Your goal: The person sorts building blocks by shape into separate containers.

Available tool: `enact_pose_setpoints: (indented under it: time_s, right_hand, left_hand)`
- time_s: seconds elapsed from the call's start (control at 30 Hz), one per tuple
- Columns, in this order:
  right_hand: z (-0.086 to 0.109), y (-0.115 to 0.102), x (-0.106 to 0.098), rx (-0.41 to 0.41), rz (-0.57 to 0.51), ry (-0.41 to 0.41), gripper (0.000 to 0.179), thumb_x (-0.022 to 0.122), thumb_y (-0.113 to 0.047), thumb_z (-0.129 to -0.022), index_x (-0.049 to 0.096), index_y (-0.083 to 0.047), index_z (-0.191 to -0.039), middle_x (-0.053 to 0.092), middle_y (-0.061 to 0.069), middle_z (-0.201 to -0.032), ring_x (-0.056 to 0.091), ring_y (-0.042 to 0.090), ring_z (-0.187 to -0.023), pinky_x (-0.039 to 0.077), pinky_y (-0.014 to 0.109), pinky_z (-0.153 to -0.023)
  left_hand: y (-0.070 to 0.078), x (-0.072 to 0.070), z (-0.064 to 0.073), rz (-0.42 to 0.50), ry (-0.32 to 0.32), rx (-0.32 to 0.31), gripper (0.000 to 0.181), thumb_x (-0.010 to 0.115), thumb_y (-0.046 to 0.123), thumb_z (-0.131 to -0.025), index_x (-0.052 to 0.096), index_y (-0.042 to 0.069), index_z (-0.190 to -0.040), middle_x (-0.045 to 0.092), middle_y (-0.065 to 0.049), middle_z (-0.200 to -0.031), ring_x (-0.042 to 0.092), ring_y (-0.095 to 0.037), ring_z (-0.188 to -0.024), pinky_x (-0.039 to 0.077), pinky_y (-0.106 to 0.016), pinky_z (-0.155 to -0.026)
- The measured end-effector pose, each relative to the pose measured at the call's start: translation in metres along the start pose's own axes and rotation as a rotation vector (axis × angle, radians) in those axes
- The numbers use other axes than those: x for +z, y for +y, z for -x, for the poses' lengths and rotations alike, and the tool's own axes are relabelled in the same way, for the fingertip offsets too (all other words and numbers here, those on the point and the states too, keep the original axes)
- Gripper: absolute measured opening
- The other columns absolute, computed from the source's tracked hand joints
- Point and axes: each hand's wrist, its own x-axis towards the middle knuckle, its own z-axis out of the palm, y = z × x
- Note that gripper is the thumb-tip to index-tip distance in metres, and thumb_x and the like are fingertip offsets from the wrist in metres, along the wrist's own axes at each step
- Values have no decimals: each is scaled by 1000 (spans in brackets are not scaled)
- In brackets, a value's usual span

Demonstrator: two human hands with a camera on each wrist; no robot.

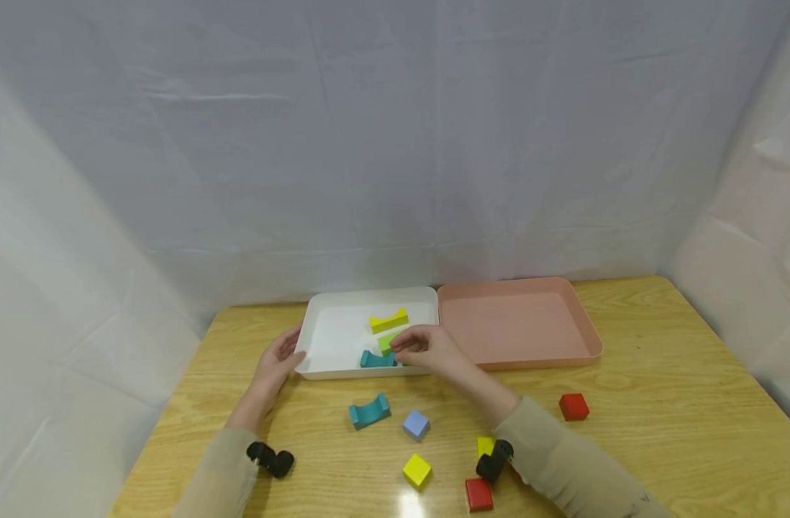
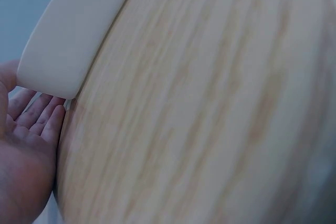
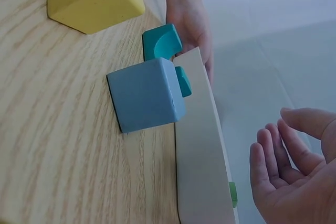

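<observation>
White tray (image 1: 335,331); seemingly lime-green block (image 1: 385,344).

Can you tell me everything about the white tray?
The white, rectangular, plastic-looking tray is shallow, with rounded corners and low walls. It lies flat on the light wooden table, beside a pink rectangular tray. The person's left hand holds its left end. Inside rest a yellow notched block, a partly hidden lime-green block and a teal notched block.
</observation>
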Motion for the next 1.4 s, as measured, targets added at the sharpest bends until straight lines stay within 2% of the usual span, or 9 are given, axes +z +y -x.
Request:
enact_pose_setpoints:
  time_s: [0.33,0.6,0.67,0.73,0.83,0.9,0.97,1.1,1.4]
  right_hand:
    - [5,1,4,-10,55,-14,19,74,-4,-98,76,1,-115,78,14,-108,67,9,-90,57,22,-84]
    - [8,6,8,-14,54,-50,18,74,-5,-98,77,-2,-116,79,13,-112,70,11,-95,59,26,-90]
    - [8,8,9,-18,48,-59,19,74,-6,-98,77,-1,-116,79,13,-112,69,11,-95,59,26,-90]
    - [9,9,10,-18,36,-71,19,74,-6,-98,76,0,-117,79,14,-113,69,10,-95,60,26,-89]
    - [10,10,12,-18,20,-92,20,75,-6,-98,76,1,-117,79,15,-113,69,9,-94,60,25,-88]
    - [11,10,12,-17,9,-106,20,75,-5,-97,75,2,-116,78,16,-113,69,9,-93,60,24,-87]
    - [12,9,13,-14,3,-117,21,76,-6,-97,75,2,-116,78,16,-114,68,8,-93,60,24,-88]
    - [14,7,14,-8,10,-136,21,76,-5,-96,75,1,-116,78,16,-115,68,7,-94,60,23,-88]
    - [17,7,17,14,-2,-188,27,78,0,-93,73,5,-119,74,26,-121,73,14,-98,64,27,-90]
  left_hand:
    - [0,0,-1,-6,-2,-3,62,53,6,-110,27,3,-167,29,-22,-173,29,-37,-160,24,-50,-133]
    - [0,0,-1,-10,-2,5,63,54,7,-110,27,2,-167,30,-24,-172,29,-38,-160,24,-50,-133]
    - [1,1,-1,-15,-5,6,63,54,6,-110,27,1,-166,30,-24,-172,29,-38,-160,27,-45,-132]
    - [1,1,0,-18,-9,9,63,54,6,-110,27,1,-166,30,-25,-172,30,-38,-159,32,-32,-127]
    - [2,1,1,-14,-11,12,63,54,5,-109,28,1,-166,31,-24,-172,31,-36,-159,35,-11,-111]
    - [1,1,1,-13,-13,14,63,54,6,-109,28,1,-166,31,-24,-171,32,-36,-159,35,-4,-101]
    - [1,1,0,-10,-13,15,63,54,6,-110,28,1,-166,31,-25,-171,32,-36,-158,35,-2,-98]
    - [1,1,0,-7,-12,12,62,54,6,-110,28,1,-166,31,-24,-171,32,-36,-159,35,-3,-98]
    - [1,1,0,-1,-11,11,63,54,5,-109,27,0,-166,31,-24,-172,32,-36,-158,35,-2,-98]
